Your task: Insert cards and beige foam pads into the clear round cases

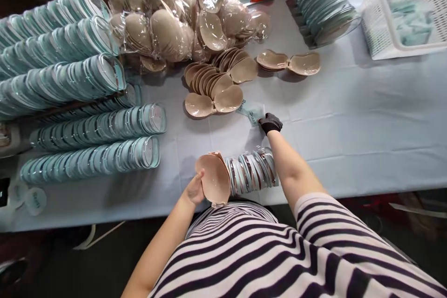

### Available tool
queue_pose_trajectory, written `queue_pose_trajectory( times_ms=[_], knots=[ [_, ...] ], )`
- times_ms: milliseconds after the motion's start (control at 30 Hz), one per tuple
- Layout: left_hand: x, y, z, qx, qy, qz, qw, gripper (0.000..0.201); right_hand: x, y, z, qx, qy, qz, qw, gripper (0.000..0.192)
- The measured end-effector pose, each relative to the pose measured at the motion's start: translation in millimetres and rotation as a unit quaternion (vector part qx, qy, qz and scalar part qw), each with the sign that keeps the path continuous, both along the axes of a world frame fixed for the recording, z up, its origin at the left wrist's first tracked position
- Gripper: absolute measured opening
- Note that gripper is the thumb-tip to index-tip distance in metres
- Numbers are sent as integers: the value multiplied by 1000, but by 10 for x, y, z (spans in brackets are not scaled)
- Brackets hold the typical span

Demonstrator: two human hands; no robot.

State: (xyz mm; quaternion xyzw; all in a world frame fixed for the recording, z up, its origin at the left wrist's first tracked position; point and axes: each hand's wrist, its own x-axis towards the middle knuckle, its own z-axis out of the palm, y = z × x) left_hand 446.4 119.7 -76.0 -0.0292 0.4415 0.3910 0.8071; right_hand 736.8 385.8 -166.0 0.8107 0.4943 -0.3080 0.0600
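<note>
At a packing table, the left hand (194, 189) grips a folded beige adhesive bra cup pair (213, 179) at the near edge, beside a short row of clear plastic cases (252, 170); the gloved right hand (270, 123) pinches a pale paper insert (252, 111); the cups look light, soft and tacky, best held by the rims.

Your table (366, 116) has a pale blue cloth. On it: clear case rows (98, 130), beige cups (214, 86), bagged cups (181, 14), white basket (405, 14).
</note>
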Motion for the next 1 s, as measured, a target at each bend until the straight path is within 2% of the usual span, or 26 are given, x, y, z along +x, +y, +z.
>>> queue_pose_trajectory(
  times_ms=[100,167,267,367,433,467,533,633,700,767,867,1000],
  knots=[
    [4,74,41,16,11,35,999,60,-20,-82,98,79,56,0,995,39],
    [10,163,106,55,33,74,995,62,-57,-207,293,144,109,2,984,42],
    [-6,283,211,92,37,86,991,72,-211,-573,807,189,260,45,946,47],
    [-71,324,274,108,-5,53,993,81,-495,-1144,1419,206,408,92,884,51],
    [-143,303,285,126,-35,34,991,84,-747,-1567,1700,207,469,105,852,51],
    [-186,281,282,134,-45,25,990,85,-887,-1771,1766,214,478,106,845,50],
    [-278,220,260,138,-50,10,989,86,-1181,-2141,1743,246,445,106,855,47],
    [-406,94,203,128,-35,6,991,86,-1607,-2581,1442,313,306,100,893,43],
    [-473,-8,159,116,-24,16,993,84,-1843,-2807,1220,344,221,82,909,43],
    [-531,-120,119,96,-11,30,995,82,-2027,-2988,1089,353,157,72,919,44],
    [-616,-287,82,78,-6,39,996,80,-2196,-3193,1114,319,75,131,936,42],
    [-689,-469,92,138,29,40,989,67,-2242,-3369,1330,247,-7,221,943,37]
  ],
)
